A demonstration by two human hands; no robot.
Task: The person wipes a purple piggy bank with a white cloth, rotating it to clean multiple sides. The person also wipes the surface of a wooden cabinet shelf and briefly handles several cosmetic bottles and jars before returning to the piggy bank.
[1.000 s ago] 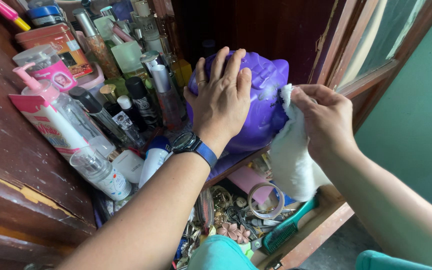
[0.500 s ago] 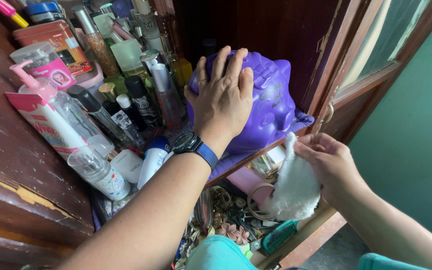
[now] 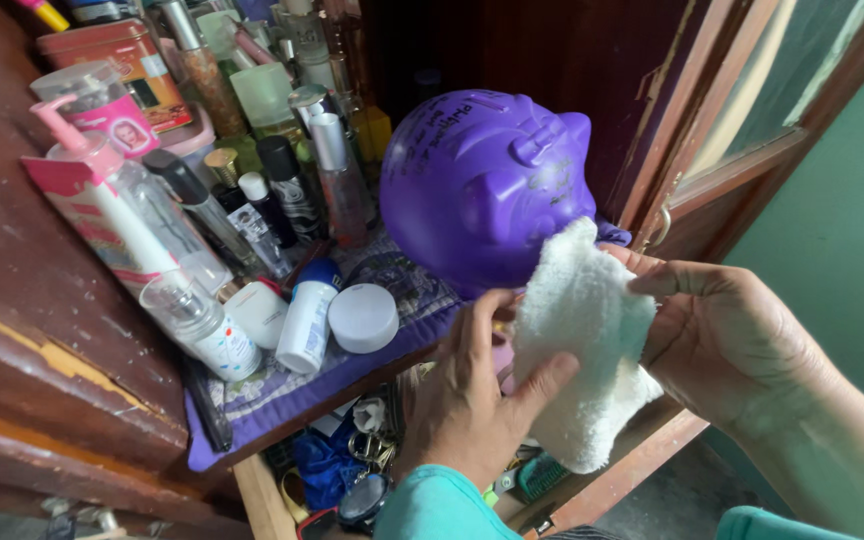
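Cloth: a white terry cloth (image 3: pixel 584 345) hangs in front of the shelf edge, its top corner touching the lower front of the purple piggy bank (image 3: pixel 487 185).
Left hand: the left hand (image 3: pixel 472 400) has its fingers pressed together on the cloth's left edge, thumb across the front.
Right hand: the right hand (image 3: pixel 727 335) is pinched shut on the cloth's right side, thumb on top and fingers behind.
Piggy bank: it stands on the purple shelf liner (image 3: pixel 272 385) at the right end of the shelf, snout toward the cabinet door (image 3: pixel 742 110), with neither hand on it.
Neighbours: a white round jar (image 3: pixel 363 317) and a lying roll-on bottle (image 3: pixel 310 315) sit just left of it; upright bottles crowd the shelf behind, among them a clear spray bottle (image 3: pixel 197 320).
Below: an open drawer (image 3: pixel 352 460) of small clutter lies under the hands.
Doing it well, as I judge: fold the cloth into a flat pad so a clean face meets the plastic; steady the rounded bank with one hand while wiping, since it looks light and could roll.
Risk: a wide sweep leftward may knock over the upright bottles or push the jar off the liner's edge.
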